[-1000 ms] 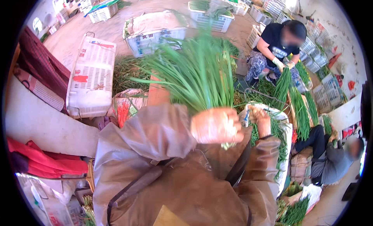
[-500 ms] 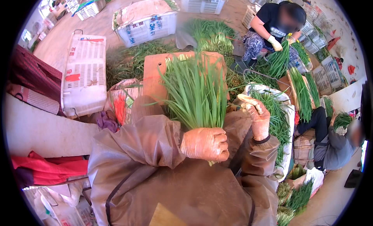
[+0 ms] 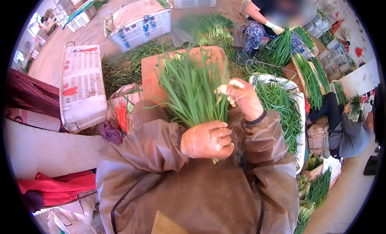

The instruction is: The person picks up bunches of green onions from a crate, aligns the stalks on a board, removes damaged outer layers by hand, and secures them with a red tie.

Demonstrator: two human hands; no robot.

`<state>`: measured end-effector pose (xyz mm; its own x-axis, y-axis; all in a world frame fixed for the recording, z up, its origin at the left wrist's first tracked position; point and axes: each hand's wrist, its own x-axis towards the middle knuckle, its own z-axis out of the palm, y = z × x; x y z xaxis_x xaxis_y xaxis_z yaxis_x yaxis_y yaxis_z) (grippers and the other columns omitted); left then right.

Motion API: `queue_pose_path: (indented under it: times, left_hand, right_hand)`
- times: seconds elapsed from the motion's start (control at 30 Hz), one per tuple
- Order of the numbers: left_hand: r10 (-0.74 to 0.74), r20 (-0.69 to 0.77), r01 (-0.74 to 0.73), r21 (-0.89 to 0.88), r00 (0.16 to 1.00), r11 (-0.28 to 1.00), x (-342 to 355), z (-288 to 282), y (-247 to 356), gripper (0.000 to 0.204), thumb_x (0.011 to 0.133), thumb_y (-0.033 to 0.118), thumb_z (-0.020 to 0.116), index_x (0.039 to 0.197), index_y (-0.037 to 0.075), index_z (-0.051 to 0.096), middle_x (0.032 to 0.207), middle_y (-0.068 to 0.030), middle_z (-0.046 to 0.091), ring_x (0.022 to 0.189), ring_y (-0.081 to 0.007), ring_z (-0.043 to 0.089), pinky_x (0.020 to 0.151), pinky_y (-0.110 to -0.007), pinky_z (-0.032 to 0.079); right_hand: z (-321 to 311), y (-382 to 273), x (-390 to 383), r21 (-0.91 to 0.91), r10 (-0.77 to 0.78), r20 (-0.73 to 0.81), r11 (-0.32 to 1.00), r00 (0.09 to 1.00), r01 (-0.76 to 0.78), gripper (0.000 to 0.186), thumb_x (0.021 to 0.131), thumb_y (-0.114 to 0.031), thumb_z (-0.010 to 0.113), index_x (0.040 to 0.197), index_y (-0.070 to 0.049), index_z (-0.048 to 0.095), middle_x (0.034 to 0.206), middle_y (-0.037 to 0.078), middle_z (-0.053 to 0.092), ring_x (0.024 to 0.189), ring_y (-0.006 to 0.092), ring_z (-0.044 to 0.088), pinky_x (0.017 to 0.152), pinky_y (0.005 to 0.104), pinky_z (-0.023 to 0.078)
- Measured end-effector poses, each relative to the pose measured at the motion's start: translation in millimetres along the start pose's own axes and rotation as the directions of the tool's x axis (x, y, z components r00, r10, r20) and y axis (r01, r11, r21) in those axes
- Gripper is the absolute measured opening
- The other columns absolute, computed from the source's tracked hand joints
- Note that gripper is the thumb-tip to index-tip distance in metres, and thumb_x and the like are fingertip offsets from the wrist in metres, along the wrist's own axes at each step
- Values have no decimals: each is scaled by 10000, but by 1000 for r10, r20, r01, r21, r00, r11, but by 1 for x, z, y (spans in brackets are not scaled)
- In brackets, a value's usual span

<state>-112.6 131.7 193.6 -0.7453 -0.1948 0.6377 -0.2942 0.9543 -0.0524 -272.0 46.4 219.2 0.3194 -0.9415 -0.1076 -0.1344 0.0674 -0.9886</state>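
Observation:
My left hand, in a thin, stained glove, is wrapped round the lower end of a bunch of garlic chives. The green leaves fan upward and away from me over an orange-brown board. A short stub of stems pokes out below the fist. Beside the right edge of the leaves is my right hand, gloved too, with its fingers curled and pressed together. A pale yellowish strip shows by its fingertips, but what they hold is too small to make out.
A white tub of loose chives stands at my right. On the left is a white crate; another crate stands farther back. Cut greens lie around the board. A co-worker handles chives at the far right; another person sits nearer.
My right hand has moved left and up to the side of the leaves. My left hand still grips the bunch. The whole view has shifted slightly.

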Motion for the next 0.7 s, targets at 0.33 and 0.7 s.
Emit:
queue_pose_path:
  times: [0.33, 0.7]
  left_hand:
    - [-261, -243, 300, 141, 934, 943, -21, 2, -9, 219, 685, 208, 660, 889, 240, 586, 980, 81, 601, 1088, -145, 529, 925, -414, 410]
    - [-63, -109, 64, 8, 992, 998, 1, -6, -15, 164, 671, 200, 611, 832, 176, 592, 856, 37, 617, 1000, -169, 592, 919, -376, 447]
  right_hand:
    - [-5, 16, -30, 525, -184, -408, 754, 894, 395, 164, 833, -153, 614, 906, -7, 591, 833, 111, 635, 778, 189, 604, 699, 306, 474]
    - [-251, 108, 83, -942, -318, -335, 112, 887, -316, 365, 811, -256, 580, 1088, -18, 589, 929, 182, 629, 778, 212, 599, 703, 345, 491]
